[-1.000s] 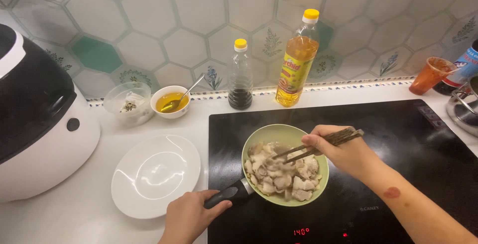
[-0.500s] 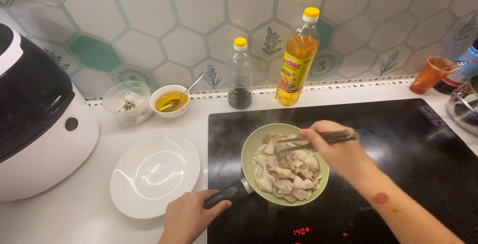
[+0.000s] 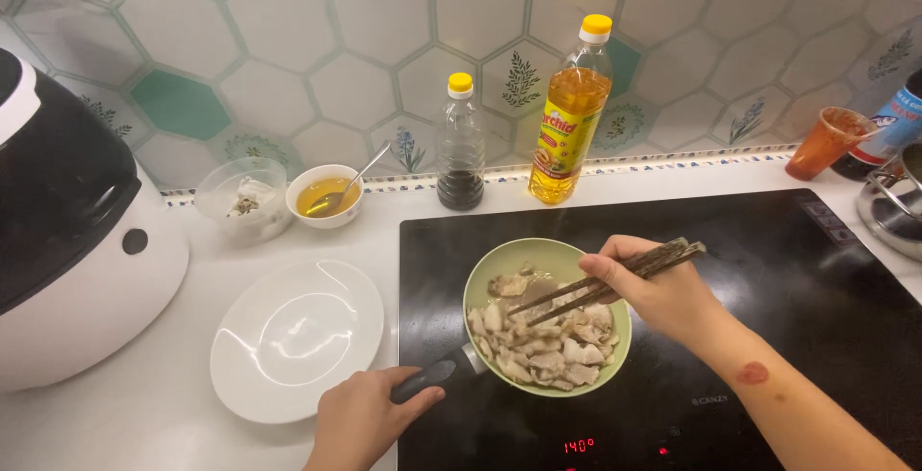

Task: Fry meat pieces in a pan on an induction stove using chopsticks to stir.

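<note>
Pan (image 3: 499,265) on black hob (image 3: 768,269)

Glossy black glass cooktop (image 3: 797,337)

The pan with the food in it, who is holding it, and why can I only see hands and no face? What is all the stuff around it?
The camera sits on the person's head and looks down, so you see only their two hands. The left hand grips the dark handle of a small green pan that sits on a flat black cooktop. The pan is full of pale meat pieces. The right hand holds dark chopsticks with their tips down in the meat. On the white counter beside the cooktop lies a white plate with nothing on it. Behind it are a small bowl with yellow liquid and a spoon, a bottle of dark sauce and a bottle of golden oil. On the left stands a big black and white cooker.
</note>
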